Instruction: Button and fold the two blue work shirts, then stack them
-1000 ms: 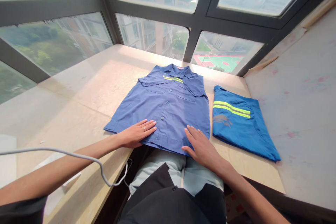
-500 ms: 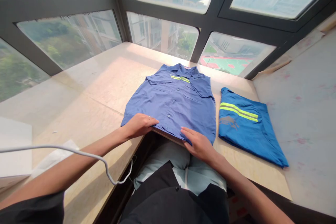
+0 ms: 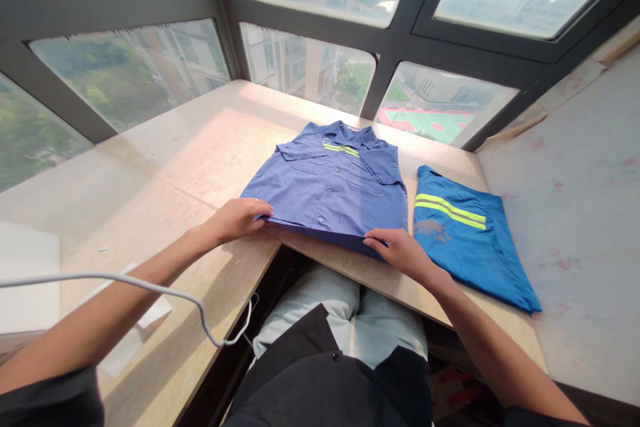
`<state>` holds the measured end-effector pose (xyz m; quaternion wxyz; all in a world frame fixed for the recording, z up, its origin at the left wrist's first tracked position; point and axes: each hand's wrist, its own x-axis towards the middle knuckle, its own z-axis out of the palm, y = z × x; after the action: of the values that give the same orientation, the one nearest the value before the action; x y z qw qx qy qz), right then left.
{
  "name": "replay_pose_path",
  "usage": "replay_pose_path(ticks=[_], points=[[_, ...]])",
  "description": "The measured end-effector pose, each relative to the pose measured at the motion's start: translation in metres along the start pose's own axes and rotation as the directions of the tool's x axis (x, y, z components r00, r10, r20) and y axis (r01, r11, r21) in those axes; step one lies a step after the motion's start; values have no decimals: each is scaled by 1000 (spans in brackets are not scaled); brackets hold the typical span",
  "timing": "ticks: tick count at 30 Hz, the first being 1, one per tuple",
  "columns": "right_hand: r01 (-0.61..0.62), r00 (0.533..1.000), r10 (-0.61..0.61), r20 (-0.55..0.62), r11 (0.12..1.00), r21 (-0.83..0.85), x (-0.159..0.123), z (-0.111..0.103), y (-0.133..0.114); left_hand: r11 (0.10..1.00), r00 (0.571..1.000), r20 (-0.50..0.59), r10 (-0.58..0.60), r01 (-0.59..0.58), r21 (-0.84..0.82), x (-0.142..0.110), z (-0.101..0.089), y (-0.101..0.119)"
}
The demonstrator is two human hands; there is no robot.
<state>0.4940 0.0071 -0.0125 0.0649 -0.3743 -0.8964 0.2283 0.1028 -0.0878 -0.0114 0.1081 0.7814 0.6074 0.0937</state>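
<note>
A blue-purple short-sleeved work shirt [image 3: 330, 177] lies front side up on the pale tabletop, its collar toward the windows and its sleeves laid across the chest. My left hand [image 3: 240, 219] grips the near left part of the shirt's bottom edge. At the near right part of that edge, my right hand [image 3: 397, 247] pinches the cloth between thumb and fingers. Between both hands the hem is lifted a little and runs as a nearly straight fold. Some fingertips are hidden by the cloth.
A folded bright blue garment [image 3: 463, 240] with yellow-green stripes lies to the right, by the papered wall [image 3: 590, 233]. A white cable [image 3: 150, 288] crosses above my left forearm. White box [image 3: 30, 273] and paper pieces [image 3: 125, 350] are at the left. Windows rise behind the table [image 3: 200, 133].
My hands have moved apart and slightly away from me, carrying the shirt's bottom edge up and forward. The near table edge now shows under it.
</note>
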Motion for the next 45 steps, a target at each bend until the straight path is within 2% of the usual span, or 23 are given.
replay_pose_path(ticks=[3,6,11,17,23,27,30,33,36,39,42,45], points=[[-25,1000,25,16,1000,-15,2,-8,4,999,998,30,-51,51,17,0,-8,-1],[-52,999,52,-13,998,-43,4,-17,5,999,998,44,-49,49,-4,2,-15,0],[-36,999,36,14,999,32,-1,-41,-1,993,999,13,40,-38,-110,2,-31,4],[-16,995,-4,102,982,188,-26,-84,-21,944,989,57,140,-116,-308,-7,-66,18],[7,986,-43,162,976,217,-37,-119,-30,954,990,59,129,-108,-280,-16,-101,41],[31,975,-73,208,979,201,-39,-130,-37,948,987,67,147,-121,-296,-21,-114,54],[83,973,-119,199,980,180,-39,-138,-43,941,982,81,170,-137,-308,-22,-123,58],[111,973,-139,183,981,158,-33,-148,-45,948,986,43,163,-144,-282,-18,-135,58],[114,979,-139,148,980,164,-19,-159,-42,960,988,-6,156,-153,-237,-7,-147,54],[108,990,-121,71,982,156,5,-170,-32,967,987,-39,153,-158,-198,15,-156,45],[91,996,-92,0,989,118,38,-181,-16,977,986,-95,139,-152,-148,52,-163,30],[77,996,-74,-59,995,60,73,-190,6,986,983,-141,115,-130,-107,101,-163,13]])
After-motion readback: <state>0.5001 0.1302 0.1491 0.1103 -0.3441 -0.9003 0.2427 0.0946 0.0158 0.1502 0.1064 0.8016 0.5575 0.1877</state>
